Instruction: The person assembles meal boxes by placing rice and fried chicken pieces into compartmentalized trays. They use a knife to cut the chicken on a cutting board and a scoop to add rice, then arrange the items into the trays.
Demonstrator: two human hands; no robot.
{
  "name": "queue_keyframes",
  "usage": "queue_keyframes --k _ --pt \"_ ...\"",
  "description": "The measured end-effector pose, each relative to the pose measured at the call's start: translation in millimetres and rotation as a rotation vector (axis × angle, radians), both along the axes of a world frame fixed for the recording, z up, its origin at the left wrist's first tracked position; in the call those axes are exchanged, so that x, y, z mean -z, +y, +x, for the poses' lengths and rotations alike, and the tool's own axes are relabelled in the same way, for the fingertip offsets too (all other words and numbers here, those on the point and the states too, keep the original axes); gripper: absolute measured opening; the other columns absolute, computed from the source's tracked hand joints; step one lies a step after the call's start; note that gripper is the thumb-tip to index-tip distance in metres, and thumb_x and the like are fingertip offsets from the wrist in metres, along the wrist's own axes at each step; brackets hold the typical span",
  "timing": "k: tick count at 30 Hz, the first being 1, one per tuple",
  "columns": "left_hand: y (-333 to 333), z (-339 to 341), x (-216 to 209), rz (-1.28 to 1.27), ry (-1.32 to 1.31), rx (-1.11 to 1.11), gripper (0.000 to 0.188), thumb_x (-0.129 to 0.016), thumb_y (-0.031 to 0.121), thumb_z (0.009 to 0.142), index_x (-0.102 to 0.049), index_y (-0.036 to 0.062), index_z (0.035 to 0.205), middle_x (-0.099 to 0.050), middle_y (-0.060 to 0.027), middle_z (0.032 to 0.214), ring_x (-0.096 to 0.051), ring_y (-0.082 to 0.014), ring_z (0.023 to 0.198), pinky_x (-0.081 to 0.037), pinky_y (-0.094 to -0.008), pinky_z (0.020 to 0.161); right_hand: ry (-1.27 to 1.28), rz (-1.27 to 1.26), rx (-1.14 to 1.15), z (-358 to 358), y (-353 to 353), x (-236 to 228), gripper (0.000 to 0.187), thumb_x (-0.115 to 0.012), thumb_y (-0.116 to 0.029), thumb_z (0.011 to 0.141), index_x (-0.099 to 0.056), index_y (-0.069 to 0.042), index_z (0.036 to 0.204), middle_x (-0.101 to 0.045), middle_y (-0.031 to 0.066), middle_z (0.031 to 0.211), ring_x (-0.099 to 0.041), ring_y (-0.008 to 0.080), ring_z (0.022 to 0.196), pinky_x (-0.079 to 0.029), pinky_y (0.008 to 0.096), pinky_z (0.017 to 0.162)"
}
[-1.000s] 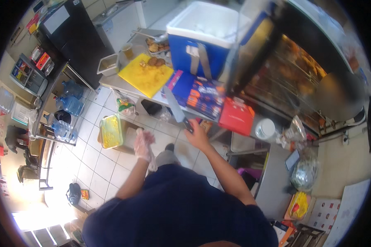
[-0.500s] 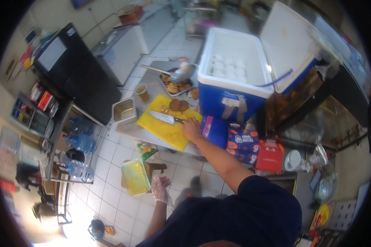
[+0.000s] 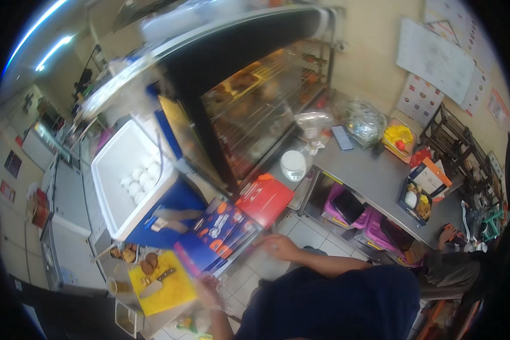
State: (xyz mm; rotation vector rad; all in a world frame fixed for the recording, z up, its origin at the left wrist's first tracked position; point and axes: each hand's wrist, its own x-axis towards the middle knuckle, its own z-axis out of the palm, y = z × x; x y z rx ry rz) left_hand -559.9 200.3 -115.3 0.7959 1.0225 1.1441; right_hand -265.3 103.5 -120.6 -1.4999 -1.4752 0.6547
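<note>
My right hand (image 3: 280, 247), bare, is in the air beside the stacked flat cardboard boxes (image 3: 221, 229); its fingers look loosely apart and nothing shows in them. Lower down, my left hand (image 3: 211, 292) wears a clear plastic glove near the right edge of the yellow cutting board (image 3: 173, 297); blur hides its fingers. A kitchen knife (image 3: 152, 288) with a dark handle lies on the board, below brown round patties (image 3: 149, 262). A red box (image 3: 265, 198) sits beyond the printed dark blue and orange ones.
A blue cooler (image 3: 170, 212) holding white round bundles stands behind the board. Past the boxes are a glass display cabinet (image 3: 255, 107), a white round kitchen scale (image 3: 293, 165) and a steel table (image 3: 362, 175). At right, another person's hand (image 3: 449, 235) works beside a filled food box (image 3: 416, 201).
My view has swung right, toward the cabinet and steel table. My right hand has let go of the knife, which stays on the board, and come away past the boxes.
</note>
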Motion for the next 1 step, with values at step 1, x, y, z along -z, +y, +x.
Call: queue_keyframes --k 1 --pt "5.1 17.1 -18.0 0.033 -0.007 0.047 0.050 -0.052 0.053 0.093 -0.056 0.0042 0.098 -0.059 -0.0044 0.085 -0.057 -0.0200 0.076 -0.047 -0.0290 0.065 0.005 0.009 0.025 11.4 -3.0 3.0 0.025 -0.057 -0.012 0.087 -0.066 -0.005 0.109 -0.058 0.0141 0.129 -0.060 0.0237 0.110 -0.048 0.0379 0.093"
